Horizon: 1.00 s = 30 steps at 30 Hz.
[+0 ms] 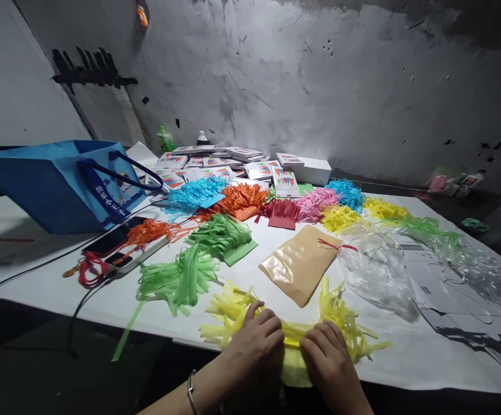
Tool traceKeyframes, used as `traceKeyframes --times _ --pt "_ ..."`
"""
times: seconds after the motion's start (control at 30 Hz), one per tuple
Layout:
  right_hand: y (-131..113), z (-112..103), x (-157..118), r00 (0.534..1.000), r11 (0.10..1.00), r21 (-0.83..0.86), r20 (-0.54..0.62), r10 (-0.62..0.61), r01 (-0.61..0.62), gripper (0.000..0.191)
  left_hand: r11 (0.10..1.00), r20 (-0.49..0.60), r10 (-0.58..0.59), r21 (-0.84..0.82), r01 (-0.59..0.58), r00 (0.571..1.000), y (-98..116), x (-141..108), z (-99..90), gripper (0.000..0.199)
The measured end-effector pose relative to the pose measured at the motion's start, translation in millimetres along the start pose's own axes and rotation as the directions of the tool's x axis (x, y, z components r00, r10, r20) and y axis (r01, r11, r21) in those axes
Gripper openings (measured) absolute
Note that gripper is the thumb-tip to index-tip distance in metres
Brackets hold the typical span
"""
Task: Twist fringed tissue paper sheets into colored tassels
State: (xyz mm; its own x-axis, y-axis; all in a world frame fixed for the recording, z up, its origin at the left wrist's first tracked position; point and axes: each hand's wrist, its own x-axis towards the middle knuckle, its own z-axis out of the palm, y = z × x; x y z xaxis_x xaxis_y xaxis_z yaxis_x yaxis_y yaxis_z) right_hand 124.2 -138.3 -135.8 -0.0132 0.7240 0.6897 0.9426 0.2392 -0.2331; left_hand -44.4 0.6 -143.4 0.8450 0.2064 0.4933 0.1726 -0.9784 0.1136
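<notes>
Yellow fringed tissue paper (293, 334) lies at the table's front edge, its cut strips fanning out on both sides and a plain part hanging at the bottom. My left hand (259, 340) has its fingers closed on the left side of its middle band. On the right side of the band, my right hand (330, 351) grips the paper with curled fingers. Just beyond is a brown paper envelope (300, 262) with a red tie lying across its corner. Green fringed tissue (179, 279) rests to the left of the yellow paper.
Orange fringe (244, 199), red fringe (282, 213) and other coloured bundles spread across the white table (116, 308). A blue bag (55, 184) stands at left near a phone and cables. Flat printed packs (215, 173) are piled behind. Clear plastic (380, 268) lies at right.
</notes>
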Motion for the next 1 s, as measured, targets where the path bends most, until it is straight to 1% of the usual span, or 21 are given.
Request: traceKeyframes --times 0.07,0.13,0.2,0.3,0.33,0.37,0.4,0.43,0.5,0.57,0.6,0.67,0.7,0.77,0.83,0.9,0.93,1.0 --pt "0 1 -2 0.997 0.997 -0.004 0.008 0.081 -0.081 0.022 0.996 -0.025 -0.088 -0.018 0.087 0.996 4 -1 1.4 0.011" --pt "1 3 -5 0.986 0.987 0.009 0.034 0.161 -0.162 0.021 0.981 -0.018 -0.192 -0.028 0.192 0.981 11 2 -2.0 0.011" --pt "3 4 -7 0.97 0.972 0.012 0.061 0.235 -0.236 0.02 0.96 0.048 -0.277 -0.033 0.279 0.96 18 8 -9.3 0.011" --pt "4 8 -11 0.937 0.939 -0.002 0.068 0.342 -0.343 0.015 0.93 0.18 -0.359 -0.018 0.368 0.916 24 18 -19.9 0.007" --pt "4 9 -11 0.93 0.931 -0.007 0.06 0.364 -0.364 0.014 0.922 0.198 -0.38 0.0 0.388 0.903 24 21 -21.8 0.006" --pt "3 11 -11 0.926 0.927 -0.009 0.042 0.375 -0.375 0.012 0.921 0.203 -0.385 0.018 0.39 0.9 23 23 -22.6 0.005" --pt "1 12 -10 0.931 0.931 -0.005 0.027 0.365 -0.365 0.012 0.932 0.203 -0.359 0.03 0.361 0.911 22 23 -22.3 0.005" --pt "-1 13 -9 0.942 0.942 -0.001 0.015 0.336 -0.336 0.014 0.952 0.2 -0.304 0.035 0.303 0.931 20 23 -21.2 0.005" --pt "-6 13 -5 0.971 0.971 -0.006 -0.004 0.238 -0.238 0.02 0.989 0.197 -0.147 0.039 0.142 0.969 15 22 -17.3 0.009" --pt "-10 11 -1 0.992 0.991 -0.044 0.0 0.125 -0.125 0.021 0.998 0.191 -0.008 0.062 -0.004 0.982 11 22 -12.4 0.016" --pt "-11 10 1 0.996 0.994 -0.073 0.012 0.084 -0.083 0.019 0.996 0.188 0.024 0.078 -0.039 0.982 9 23 -10.1 0.019" --pt "-12 10 4 0.998 0.991 -0.129 0.035 0.049 -0.045 0.014 0.994 0.179 0.041 0.09 -0.058 0.983 5 29 -7.4 0.023" --pt "-12 12 6 0.998 0.989 -0.144 0.035 0.048 -0.043 0.013 0.995 0.174 0.037 0.086 -0.053 0.984 4 33 -7.3 0.024" --pt "-9 18 9 0.999 0.988 -0.149 -0.008 0.052 -0.052 0.016 0.996 0.149 0.015 0.081 -0.027 0.989 3 40 -9.0 0.023" --pt "-5 25 13 0.995 0.989 -0.133 -0.085 0.052 -0.063 0.021 0.998 0.028 0.004 0.064 -0.006 1.0 5 41 -9.9 0.016" --pt "-3 31 17 0.984 0.989 -0.112 -0.163 0.077 -0.096 0.022 1.0 -0.111 0.031 -0.001 -0.032 0.993 8 34 -5.6 0.012" --pt "-1 32 20 0.973 0.986 -0.1 -0.205 0.108 -0.13 0.022 0.997 -0.147 0.064 -0.039 -0.07 0.987 10 28 -0.9 0.012" --pt "2 31 25 0.932 0.973 -0.05 -0.304 0.199 -0.224 0.025 0.988 -0.154 0.116 -0.084 -0.13 0.981 10 16 12.1 0.016"
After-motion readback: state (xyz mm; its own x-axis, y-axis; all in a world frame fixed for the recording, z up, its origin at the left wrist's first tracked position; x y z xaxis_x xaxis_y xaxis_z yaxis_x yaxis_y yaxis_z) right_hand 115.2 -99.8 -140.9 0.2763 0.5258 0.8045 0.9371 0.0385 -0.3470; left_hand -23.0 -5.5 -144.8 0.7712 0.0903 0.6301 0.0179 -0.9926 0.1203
